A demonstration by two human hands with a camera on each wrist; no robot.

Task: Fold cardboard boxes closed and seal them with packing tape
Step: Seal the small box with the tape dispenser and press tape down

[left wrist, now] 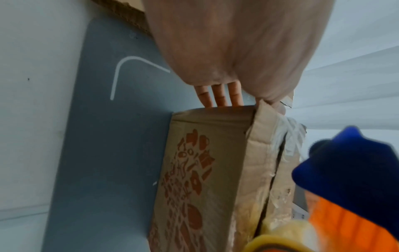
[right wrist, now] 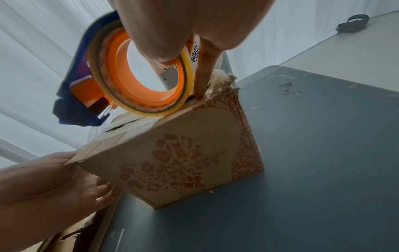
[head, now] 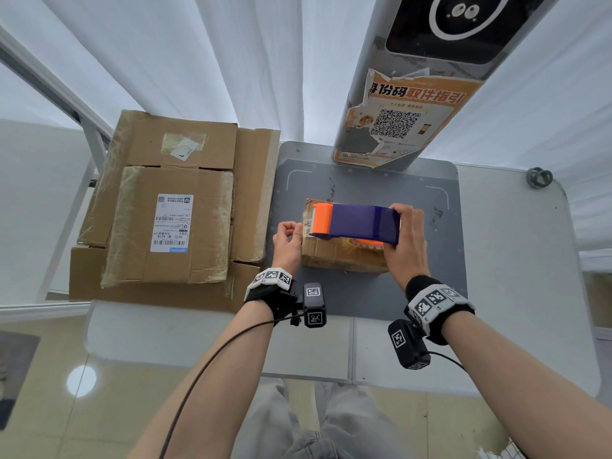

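Taping is the step in hand: my right hand (head: 405, 240) grips the tape dispenser (head: 356, 223) over the top of the small box (head: 341, 256), which sits on the grey mat (head: 364, 293) of the worktop. My left hand (head: 287, 241) pinches the box's left end, fingers curled on its edge. Next I judge I need tape stuck down at one end and drawn along the seam. Only the right wrist view shows the roll resting on the box top and a finger pressing beside it; the left wrist view shows the gap between the flaps.
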